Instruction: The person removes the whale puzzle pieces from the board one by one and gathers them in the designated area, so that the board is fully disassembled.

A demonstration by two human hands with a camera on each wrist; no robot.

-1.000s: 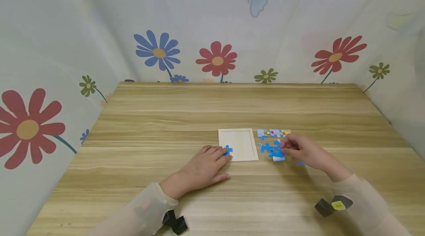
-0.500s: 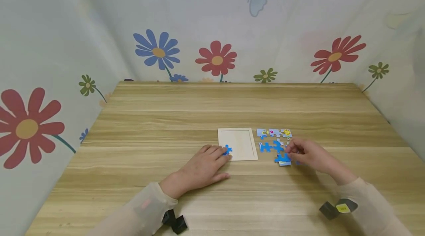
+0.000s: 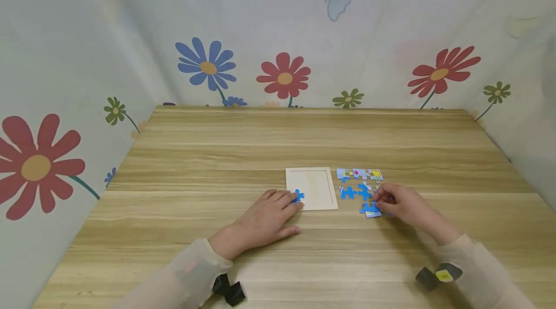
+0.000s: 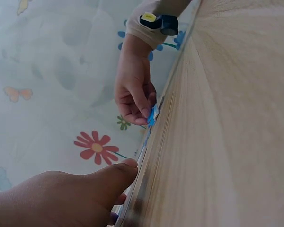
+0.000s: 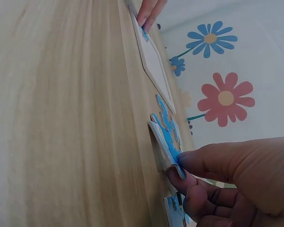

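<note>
Between its thumb and fingers my right hand [image 3: 401, 204] pinches a blue puzzle piece [image 3: 369, 209] with a pale edge. In the right wrist view this piece [image 5: 165, 144] is tilted, its near edge lifted above the table. My left hand [image 3: 269, 217] lies flat, fingertips resting on another blue puzzle piece [image 3: 298, 196] in the lower left corner of the square wooden puzzle tray [image 3: 333, 197]. Several loose pieces lie right of the tray: a top row with a yellow sun piece [image 3: 375, 174], and below it a blue piece [image 3: 348, 193]. My right hand hides some pieces.
The wooden table [image 3: 217, 154] reaches back to a white curtain [image 3: 243, 19] printed with flowers. Small black cameras are worn on both sleeves. More puzzle pieces [image 5: 173, 210] lie beneath the right hand.
My right hand has moved a little right and toward me with the pinched piece, uncovering the sun piece and blue pieces. The left hand has stayed in place.
</note>
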